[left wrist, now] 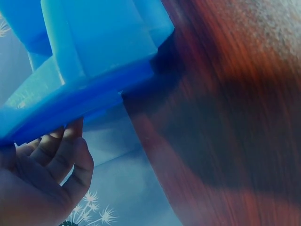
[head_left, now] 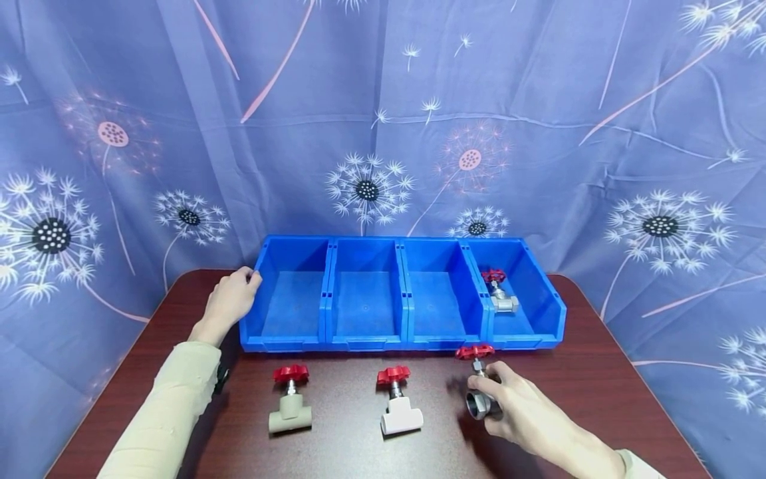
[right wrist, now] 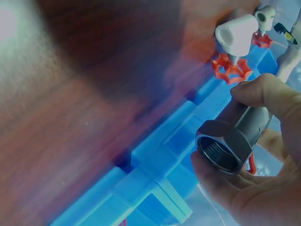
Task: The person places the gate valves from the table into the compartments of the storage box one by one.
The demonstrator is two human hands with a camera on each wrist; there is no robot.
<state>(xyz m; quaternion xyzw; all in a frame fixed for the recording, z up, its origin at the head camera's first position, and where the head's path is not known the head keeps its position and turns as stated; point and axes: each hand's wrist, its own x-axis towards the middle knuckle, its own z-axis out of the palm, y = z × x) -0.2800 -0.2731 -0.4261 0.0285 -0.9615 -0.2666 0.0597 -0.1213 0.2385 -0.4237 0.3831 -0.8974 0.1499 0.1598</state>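
Note:
My right hand (head_left: 520, 406) grips a metal gate valve (head_left: 481, 399) with a red handwheel, above the table in front of the bins. In the right wrist view, thumb and fingers wrap the dark metal valve (right wrist: 228, 141), its threaded hex opening facing the camera. My left hand (head_left: 230, 299) holds the side rim of the leftmost blue bin (head_left: 281, 342), fingers (left wrist: 49, 148) curled at its edge in the left wrist view. A grey-green plastic valve (head_left: 290, 412) and a white plastic valve (head_left: 401, 416), both with red handwheels, lie on the table.
Four joined blue bins stand across the table (head_left: 341, 452). The rightmost bin (head_left: 526, 342) holds a metal valve (head_left: 505, 303) with a red handwheel. A blue curtain (head_left: 299, 166) with dandelion prints hangs behind the table.

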